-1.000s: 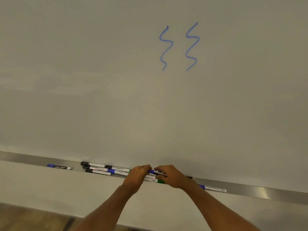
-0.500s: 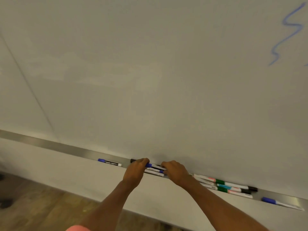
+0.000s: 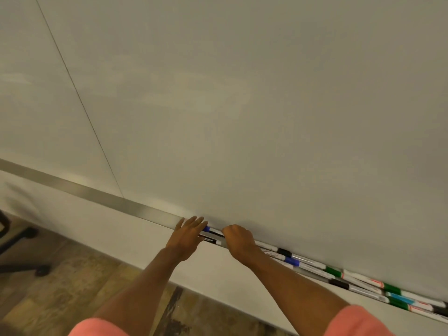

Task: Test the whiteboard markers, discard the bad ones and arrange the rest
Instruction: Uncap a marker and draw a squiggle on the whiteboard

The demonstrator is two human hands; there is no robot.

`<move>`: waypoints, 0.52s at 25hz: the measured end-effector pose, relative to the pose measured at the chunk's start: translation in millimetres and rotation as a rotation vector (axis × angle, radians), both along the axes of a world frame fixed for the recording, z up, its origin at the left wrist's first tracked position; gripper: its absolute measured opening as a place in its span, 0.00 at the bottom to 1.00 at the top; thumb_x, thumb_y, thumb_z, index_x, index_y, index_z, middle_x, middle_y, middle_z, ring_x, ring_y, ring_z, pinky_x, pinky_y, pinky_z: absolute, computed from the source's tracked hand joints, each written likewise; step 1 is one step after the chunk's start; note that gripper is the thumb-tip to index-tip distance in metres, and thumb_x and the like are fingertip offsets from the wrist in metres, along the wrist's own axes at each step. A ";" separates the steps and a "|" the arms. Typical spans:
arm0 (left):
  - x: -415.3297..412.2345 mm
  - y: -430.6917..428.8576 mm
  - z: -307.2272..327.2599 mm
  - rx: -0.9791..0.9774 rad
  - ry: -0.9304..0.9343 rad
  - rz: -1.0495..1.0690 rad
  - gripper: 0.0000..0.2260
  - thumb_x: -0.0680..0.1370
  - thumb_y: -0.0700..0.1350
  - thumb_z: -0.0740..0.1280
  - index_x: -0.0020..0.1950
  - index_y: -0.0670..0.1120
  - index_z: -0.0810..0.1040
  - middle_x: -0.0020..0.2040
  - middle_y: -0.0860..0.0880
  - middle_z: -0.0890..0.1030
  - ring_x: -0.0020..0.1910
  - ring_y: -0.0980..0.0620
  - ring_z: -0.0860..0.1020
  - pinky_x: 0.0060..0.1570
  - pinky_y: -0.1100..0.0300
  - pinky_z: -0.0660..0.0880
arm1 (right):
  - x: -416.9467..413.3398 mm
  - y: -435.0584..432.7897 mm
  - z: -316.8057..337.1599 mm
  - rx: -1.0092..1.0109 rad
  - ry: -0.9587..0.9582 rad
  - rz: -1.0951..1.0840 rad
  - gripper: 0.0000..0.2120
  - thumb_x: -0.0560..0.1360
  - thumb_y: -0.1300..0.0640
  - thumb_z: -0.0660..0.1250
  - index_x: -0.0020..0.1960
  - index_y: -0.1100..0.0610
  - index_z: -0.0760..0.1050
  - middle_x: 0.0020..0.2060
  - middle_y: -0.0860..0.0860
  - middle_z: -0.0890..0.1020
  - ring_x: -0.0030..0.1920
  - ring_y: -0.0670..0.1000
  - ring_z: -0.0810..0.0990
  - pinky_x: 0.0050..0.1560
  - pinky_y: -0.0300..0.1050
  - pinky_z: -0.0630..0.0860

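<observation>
Markers (image 3: 333, 271) lie end to end and side by side along the metal tray (image 3: 97, 194) that runs under the whiteboard (image 3: 242, 105), sloping down to the right from where I stand. Most of them crowd the right stretch of the tray, with black, blue, green and light blue caps among them.

Both hands are down at the tray, close together. The left hand (image 3: 188, 235) is flat, fingers straight and slightly spread, its fingertips against the left ends of two markers. In the gap between the hands I can see a blue-capped marker (image 3: 213, 231) at the back, next to the board, and a second marker (image 3: 210, 239) with a dark printed label in front of it. The right hand (image 3: 238, 241) is knuckles up, fingers curled down over the right ends of those two, gripping them; the fingertips themselves are hidden.

Left of the hands the tray is bare metal. A thin seam (image 3: 72, 81) runs down the board. Below, there is a wood-look floor (image 3: 60, 287) and the black base of a rolling chair (image 3: 24, 238). The person wears salmon-pink short sleeves (image 3: 361, 321).
</observation>
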State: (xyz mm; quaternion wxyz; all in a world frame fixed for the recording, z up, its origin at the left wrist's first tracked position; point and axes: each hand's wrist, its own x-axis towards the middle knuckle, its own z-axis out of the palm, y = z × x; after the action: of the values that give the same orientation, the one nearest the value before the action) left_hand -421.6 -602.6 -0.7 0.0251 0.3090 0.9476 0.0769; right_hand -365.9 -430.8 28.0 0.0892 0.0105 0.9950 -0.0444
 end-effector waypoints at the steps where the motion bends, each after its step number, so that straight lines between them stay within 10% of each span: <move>1: -5.3 -5.4 -1.8 -0.042 -0.022 0.002 0.23 0.82 0.50 0.56 0.76 0.50 0.56 0.77 0.52 0.56 0.76 0.52 0.52 0.75 0.50 0.46 | -6.0 -6.8 -3.6 0.004 -0.002 0.001 0.10 0.76 0.66 0.63 0.55 0.59 0.75 0.53 0.57 0.80 0.54 0.58 0.79 0.50 0.50 0.75; 7: -24.0 -17.0 -30.7 -0.134 -0.148 0.005 0.27 0.81 0.59 0.48 0.77 0.50 0.49 0.78 0.53 0.48 0.77 0.51 0.46 0.74 0.47 0.42 | -33.5 -22.7 -24.8 0.052 -0.004 0.007 0.12 0.72 0.70 0.66 0.54 0.60 0.75 0.54 0.57 0.80 0.55 0.57 0.78 0.50 0.49 0.75; 13: -30.1 -13.1 -52.6 0.008 -0.194 0.096 0.58 0.55 0.73 0.17 0.77 0.51 0.50 0.78 0.54 0.49 0.77 0.52 0.48 0.74 0.48 0.47 | -42.8 -20.7 -40.0 -0.068 -0.024 0.003 0.10 0.74 0.69 0.62 0.52 0.60 0.76 0.51 0.58 0.80 0.51 0.59 0.79 0.47 0.49 0.75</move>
State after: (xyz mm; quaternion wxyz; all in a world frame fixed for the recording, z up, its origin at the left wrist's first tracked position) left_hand -451.8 -615.7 -53.3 0.1116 0.2544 0.9542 0.1113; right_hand -408.7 -451.5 -12.1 0.1013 0.0065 0.9918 -0.0777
